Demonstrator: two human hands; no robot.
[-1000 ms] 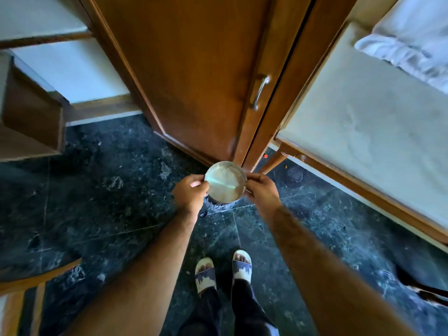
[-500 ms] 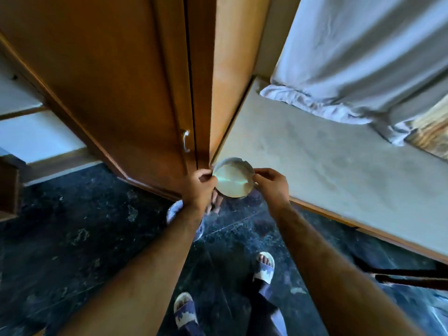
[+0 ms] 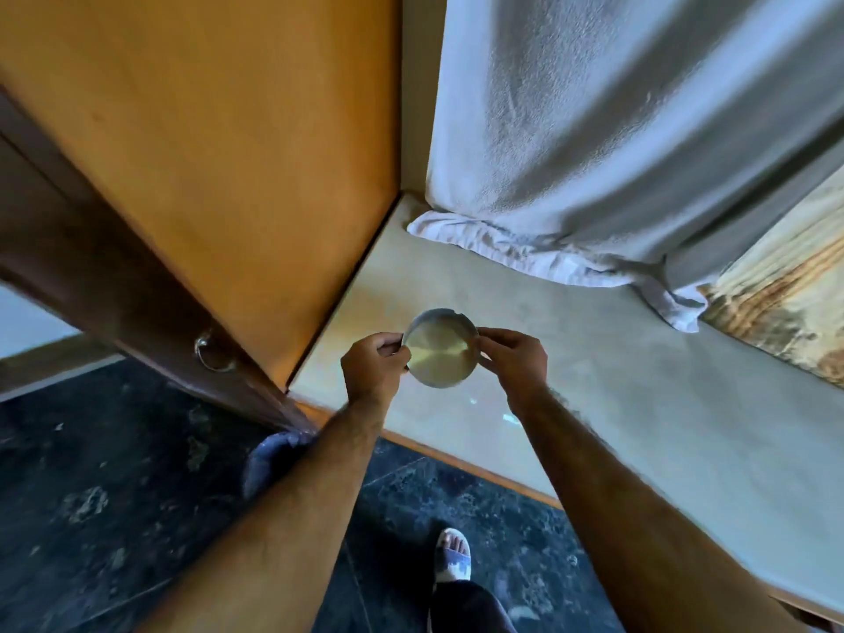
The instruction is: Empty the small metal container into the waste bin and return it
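Note:
The small metal container (image 3: 439, 349) is a shallow round dish with a notched rim, and its shiny inside looks bare. Both hands hold it level above the near left part of a pale stone tabletop (image 3: 639, 404). My left hand (image 3: 374, 370) pinches its left rim. My right hand (image 3: 514, 360) pinches its right rim. A bluish rounded thing that may be the waste bin (image 3: 269, 459) sits on the floor below the table's corner, mostly hidden by my left forearm.
A wooden cupboard (image 3: 228, 175) with a metal handle (image 3: 212, 354) stands just left of the table. A white curtain (image 3: 616, 153) hangs at the back, its hem bunched on the tabletop. The floor (image 3: 91, 495) is dark stone; my sandalled foot (image 3: 452, 555) is below.
The container has risen from low over the floor by the bin up and right to above the tabletop, both hands still holding it. My view has swung up toward the table and curtain.

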